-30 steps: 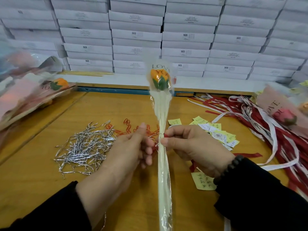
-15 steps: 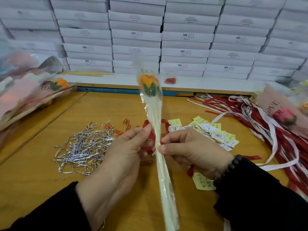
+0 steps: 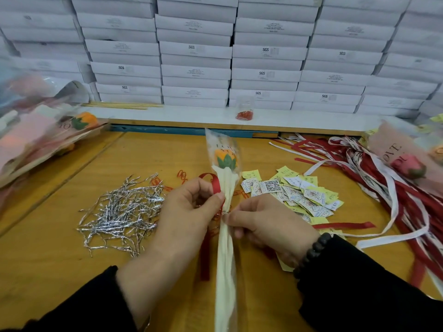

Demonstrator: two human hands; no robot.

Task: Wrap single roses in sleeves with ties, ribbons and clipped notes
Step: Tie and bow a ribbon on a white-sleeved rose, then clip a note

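Note:
An orange rose in a clear printed sleeve stands over the table's middle, its cream-wrapped stem running down toward me. My left hand pinches a red ribbon against the stem at the tie point. From the other side my right hand pinches the stem at the same spot. The ribbon loops up behind the sleeve and its tail hangs beside the stem. A small silver tie is around the stem between my fingertips.
A heap of silver twist ties lies left. Yellow and white note cards lie right, red and white ribbons beyond. Wrapped roses are stacked far left and far right. Red paper clips sit on the ledge below white boxes.
The rose has dropped lower and tilted toward the table. A red ribbon now loops around the stem, and my left hand has moved onto it.

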